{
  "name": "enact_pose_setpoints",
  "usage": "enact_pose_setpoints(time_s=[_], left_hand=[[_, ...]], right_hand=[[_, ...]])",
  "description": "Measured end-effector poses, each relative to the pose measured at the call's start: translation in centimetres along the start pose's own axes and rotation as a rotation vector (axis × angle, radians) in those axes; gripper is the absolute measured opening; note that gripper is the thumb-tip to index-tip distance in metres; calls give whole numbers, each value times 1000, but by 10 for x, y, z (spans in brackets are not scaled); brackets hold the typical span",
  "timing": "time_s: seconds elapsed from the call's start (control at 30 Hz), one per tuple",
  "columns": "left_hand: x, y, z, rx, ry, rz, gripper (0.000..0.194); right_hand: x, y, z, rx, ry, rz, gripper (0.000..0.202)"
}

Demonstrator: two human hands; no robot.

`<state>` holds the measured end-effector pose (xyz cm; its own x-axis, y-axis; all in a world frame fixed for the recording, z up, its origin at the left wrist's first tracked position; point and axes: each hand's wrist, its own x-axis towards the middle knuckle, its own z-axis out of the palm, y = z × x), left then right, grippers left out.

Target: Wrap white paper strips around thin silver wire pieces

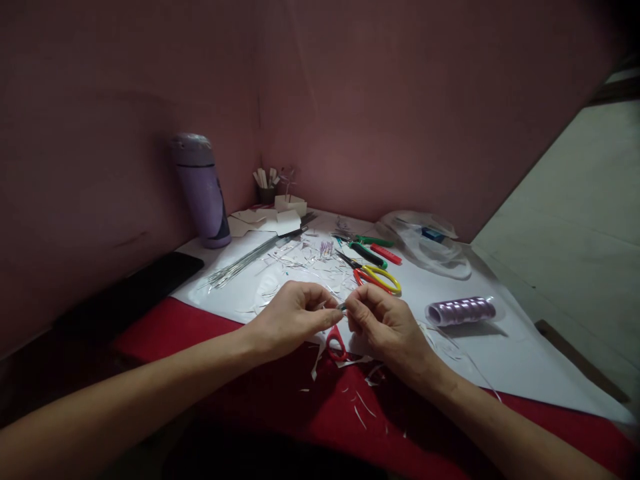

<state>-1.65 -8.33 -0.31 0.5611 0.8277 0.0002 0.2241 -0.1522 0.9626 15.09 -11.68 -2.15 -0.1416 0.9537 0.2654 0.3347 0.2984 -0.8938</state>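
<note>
My left hand (295, 313) and my right hand (383, 320) meet over the front part of the white sheet (520, 360), fingertips nearly touching. Between them is a small dark piece (342, 307), pinched by the right fingertips and reaching the left ones; its exact shape is too small to tell. Just below the hands lies a red scissor handle (335, 345), its blades hidden. Beyond them rest yellow-and-red-handled scissors (381, 279). Thin paper scraps (300, 260) are scattered around and behind my fingers.
A purple bottle (203, 193) stands at the left, near a bundle of thin wires (245, 260). Green-handled pliers (369, 255) and a red tool (386, 253) lie at the back. To the right are a purple thread spool (463, 311) and a plastic bag (420, 243).
</note>
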Motion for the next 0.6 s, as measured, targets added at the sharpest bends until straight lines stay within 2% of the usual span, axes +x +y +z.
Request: enact_pose_setpoints(time_s=[0.07, 0.17, 0.33, 0.43, 0.6], left_hand=[[-2, 0, 0, 17, 1, -7, 21], [-7, 2, -3, -46, -23, -119, 21], [-12, 0, -16, -29, -26, -215, 20], [-13, -4, -27, 80, -15, -198, 19], [-18, -7, -41, 432, 18, -53, 19]], right_hand=[[-1, -1, 1, 17, -14, 18, 26], [-1, 0, 1, 42, 9, 30, 29], [0, 7, 0, -34, 49, 25, 29], [-1, 9, 0, -102, 36, 8, 31], [-2, 6, 0, -170, 51, -34, 32]])
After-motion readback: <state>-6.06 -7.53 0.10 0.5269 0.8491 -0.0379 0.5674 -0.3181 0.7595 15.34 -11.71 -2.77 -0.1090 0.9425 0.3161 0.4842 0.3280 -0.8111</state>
